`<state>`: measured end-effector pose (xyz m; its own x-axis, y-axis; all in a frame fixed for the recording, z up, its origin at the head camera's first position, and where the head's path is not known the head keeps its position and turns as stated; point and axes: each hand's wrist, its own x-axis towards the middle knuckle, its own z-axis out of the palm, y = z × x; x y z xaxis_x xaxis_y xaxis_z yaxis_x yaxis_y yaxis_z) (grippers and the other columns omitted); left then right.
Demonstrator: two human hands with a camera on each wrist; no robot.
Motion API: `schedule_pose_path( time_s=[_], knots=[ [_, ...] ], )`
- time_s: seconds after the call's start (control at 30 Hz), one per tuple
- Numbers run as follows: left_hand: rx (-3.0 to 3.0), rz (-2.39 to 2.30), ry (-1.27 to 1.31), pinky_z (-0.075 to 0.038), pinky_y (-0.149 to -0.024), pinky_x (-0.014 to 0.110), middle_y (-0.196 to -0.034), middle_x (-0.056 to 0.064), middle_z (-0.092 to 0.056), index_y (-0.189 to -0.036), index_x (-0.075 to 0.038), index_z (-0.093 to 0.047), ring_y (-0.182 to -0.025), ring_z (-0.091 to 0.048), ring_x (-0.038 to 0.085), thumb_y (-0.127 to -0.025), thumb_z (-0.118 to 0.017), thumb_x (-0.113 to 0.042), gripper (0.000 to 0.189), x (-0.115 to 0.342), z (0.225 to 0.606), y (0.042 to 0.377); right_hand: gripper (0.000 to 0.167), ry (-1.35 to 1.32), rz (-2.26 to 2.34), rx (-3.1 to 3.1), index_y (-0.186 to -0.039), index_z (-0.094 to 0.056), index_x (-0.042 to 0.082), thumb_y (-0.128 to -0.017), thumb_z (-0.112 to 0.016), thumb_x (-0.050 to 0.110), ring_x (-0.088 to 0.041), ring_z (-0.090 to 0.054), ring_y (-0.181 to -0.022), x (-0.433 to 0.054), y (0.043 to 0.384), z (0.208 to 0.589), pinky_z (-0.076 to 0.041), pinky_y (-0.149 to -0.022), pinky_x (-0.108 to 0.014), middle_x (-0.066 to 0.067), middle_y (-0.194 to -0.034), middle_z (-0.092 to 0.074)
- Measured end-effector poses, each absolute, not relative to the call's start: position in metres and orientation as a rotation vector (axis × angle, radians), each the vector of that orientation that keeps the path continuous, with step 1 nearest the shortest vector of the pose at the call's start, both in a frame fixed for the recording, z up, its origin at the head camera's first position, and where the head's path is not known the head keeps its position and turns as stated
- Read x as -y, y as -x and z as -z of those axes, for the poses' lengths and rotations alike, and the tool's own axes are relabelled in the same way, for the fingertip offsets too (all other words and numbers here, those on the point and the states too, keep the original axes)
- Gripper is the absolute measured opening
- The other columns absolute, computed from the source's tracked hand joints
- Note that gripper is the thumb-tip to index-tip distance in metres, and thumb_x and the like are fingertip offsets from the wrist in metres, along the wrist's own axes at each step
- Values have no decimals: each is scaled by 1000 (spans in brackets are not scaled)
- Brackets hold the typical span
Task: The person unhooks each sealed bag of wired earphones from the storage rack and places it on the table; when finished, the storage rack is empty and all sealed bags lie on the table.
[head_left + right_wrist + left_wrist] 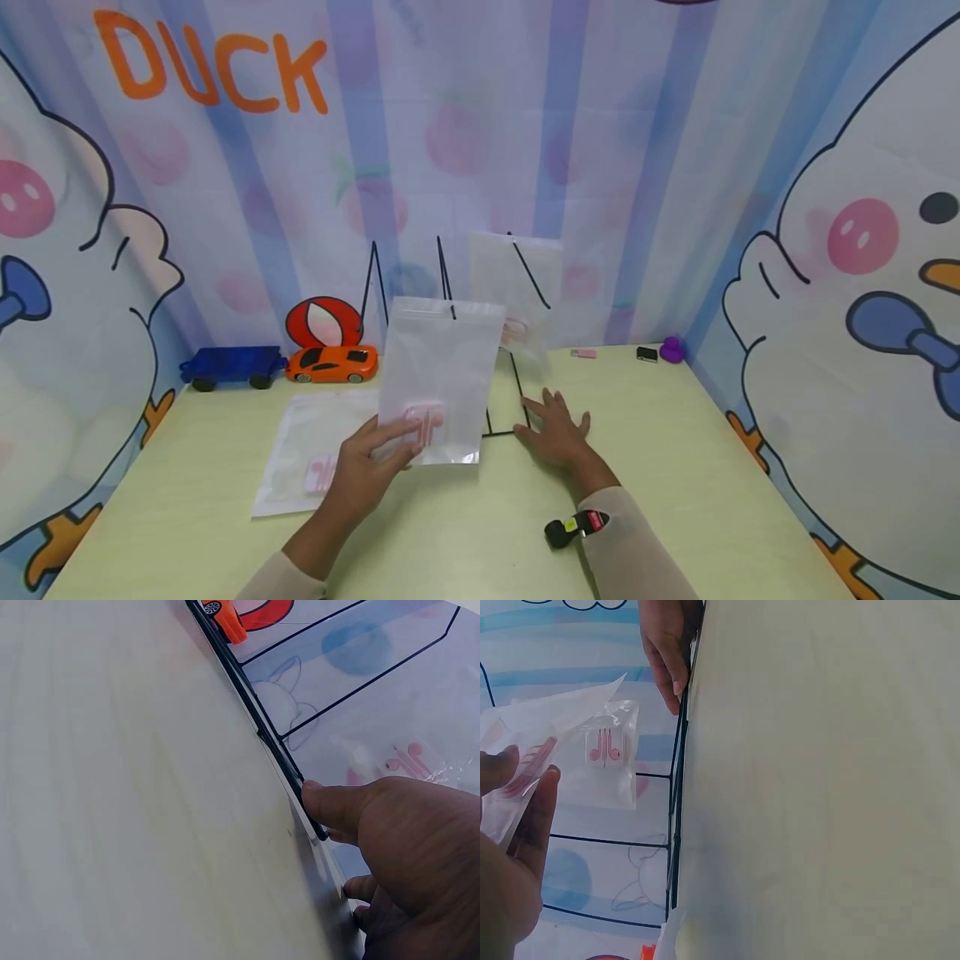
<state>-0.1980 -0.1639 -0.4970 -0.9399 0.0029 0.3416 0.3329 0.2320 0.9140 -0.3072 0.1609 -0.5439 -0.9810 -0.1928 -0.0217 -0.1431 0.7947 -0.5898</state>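
My left hand pinches a zip bag near its lower edge, over a small case of pink earphones inside. The bag stands upright, its top edge at the tip of the middle prong of a black wire display rack. From the right prong hangs a similar bag, its pink earphones plain in the left wrist view. My right hand rests at the rack's right base corner, fingers spread, thumb touching the base wire. The held bag hides part of the rack.
Another bag of earphones lies flat on the table at left. Behind it stand a blue toy wagon and an orange toy car. At the back right are a pink stick, a small black item and a purple knob.
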Motion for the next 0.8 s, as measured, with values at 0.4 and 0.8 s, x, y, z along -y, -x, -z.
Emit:
schedule_pose_path(
  time_s=[0.4, 0.8],
  knots=[
    [2208, 1779, 362, -68, -73, 27, -139, 26, -68, -125, 0, -81, -104, -70, 5, -90, -84, 2, 34, 171, 498, 191, 62, 263, 926, -2896, -166, -49, 24, -109, -61, 44, -43, -8, -172, -161, 307, 545, 8, -126, -85, -18, -183, -20],
    [2240, 1671, 440, -67, -74, 26, -141, 22, -73, -123, -6, -83, -116, -64, 1, -91, -86, -3, 33, 179, 498, 189, 62, 267, 907, -2903, -166, -49, 24, -109, -60, 46, -43, -9, -172, -161, 308, 545, 7, -126, -85, -18, -183, -20]
  ],
)
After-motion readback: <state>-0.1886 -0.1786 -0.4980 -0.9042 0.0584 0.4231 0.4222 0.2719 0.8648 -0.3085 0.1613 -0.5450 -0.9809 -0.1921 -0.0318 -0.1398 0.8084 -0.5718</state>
